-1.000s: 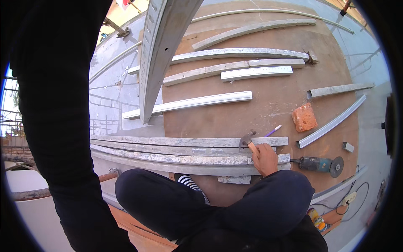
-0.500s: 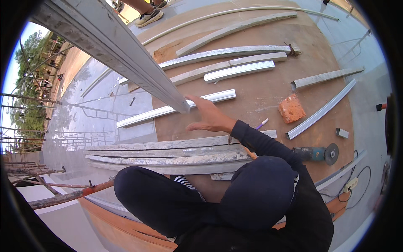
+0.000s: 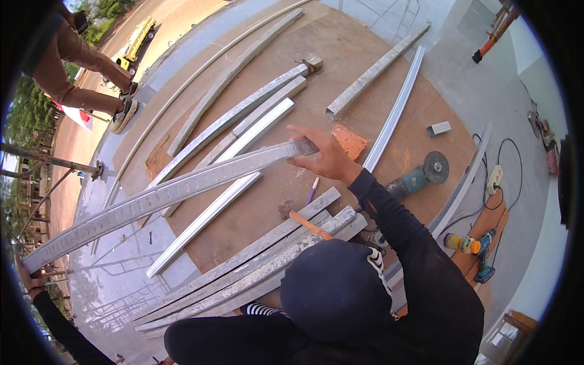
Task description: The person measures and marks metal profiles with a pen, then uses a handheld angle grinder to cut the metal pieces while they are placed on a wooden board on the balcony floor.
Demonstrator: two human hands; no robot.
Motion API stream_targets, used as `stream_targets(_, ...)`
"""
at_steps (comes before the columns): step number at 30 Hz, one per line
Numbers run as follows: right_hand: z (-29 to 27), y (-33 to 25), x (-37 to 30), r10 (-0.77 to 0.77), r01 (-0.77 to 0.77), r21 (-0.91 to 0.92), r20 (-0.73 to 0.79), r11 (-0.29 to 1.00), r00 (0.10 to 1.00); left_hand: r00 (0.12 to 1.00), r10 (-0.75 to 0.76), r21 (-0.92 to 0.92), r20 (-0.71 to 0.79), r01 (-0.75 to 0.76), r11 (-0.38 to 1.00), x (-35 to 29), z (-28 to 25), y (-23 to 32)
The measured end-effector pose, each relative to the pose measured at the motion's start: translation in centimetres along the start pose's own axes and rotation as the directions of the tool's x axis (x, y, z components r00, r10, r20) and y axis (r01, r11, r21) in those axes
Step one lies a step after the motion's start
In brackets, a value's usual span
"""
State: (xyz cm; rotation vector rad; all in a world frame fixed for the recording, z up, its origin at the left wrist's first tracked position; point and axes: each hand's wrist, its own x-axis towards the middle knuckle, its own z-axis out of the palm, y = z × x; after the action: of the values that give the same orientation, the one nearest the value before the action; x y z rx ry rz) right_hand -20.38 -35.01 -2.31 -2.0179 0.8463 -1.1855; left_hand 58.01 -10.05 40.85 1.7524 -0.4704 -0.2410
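Observation:
A long grey metal channel stretches across the left half of the view, raised above the floor and tilted. My left hand is closed around its far-left end, partly cut off by the picture's dark rim. At the other end, my right hand grips the channel between thumb and fingers. Below it lie two shorter white ribbed strips, one a loose white strip. Just past my right hand sits a rough orange block, partly covered by the hand. A purple-and-white marker rests beneath.
Several stacked grey bars lie before my knees. An angle grinder lies right of my right hand. Farther right are a power strip, a cordless drill and cables. Another person stands at the far left, near a scaffold pole.
The channel has swung from steeply raised to lower across the view, and my right hand has closed on its end. My left hand has come into view. The view has turned right.

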Motion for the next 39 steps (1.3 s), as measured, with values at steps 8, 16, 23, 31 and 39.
stream_targets(8, -2.8, 5.4, -0.6, 0.063, 0.067, -0.456, 0.263, 0.887, 0.963, 0.744, -0.668, -0.123, -0.016, 0.661, 0.740, -6.6, 1.2, -40.6)
stream_targets(16, -3.0, 6.2, -1.4, 0.324, 0.109, -0.629, 0.532, 0.770, 0.782, 0.455, -0.888, -0.105, -0.063, 0.882, 0.459, -19.5, 3.9, -55.7)
stream_targets(23, -2.5, 7.5, -0.9, 0.273, 0.188, -0.596, 0.595, 0.780, 0.756, 0.545, -0.684, 0.233, -0.485, 0.835, 0.499, -18.3, 2.4, -56.0)
stream_targets(31, -3.4, 7.8, -0.3, 0.113, 0.250, -0.515, 0.573, 0.820, 0.811, 0.708, 0.129, 0.306, 0.694, -0.453, 0.837, -20.0, 27.6, -30.7)
stream_targets(39, -3.6, 8.3, -2.2, 0.105, 0.166, -0.644, 0.360, 0.747, 0.927, -0.095, -0.185, 0.056, 0.978, -0.733, 0.678, -38.4, 48.0, -30.8)
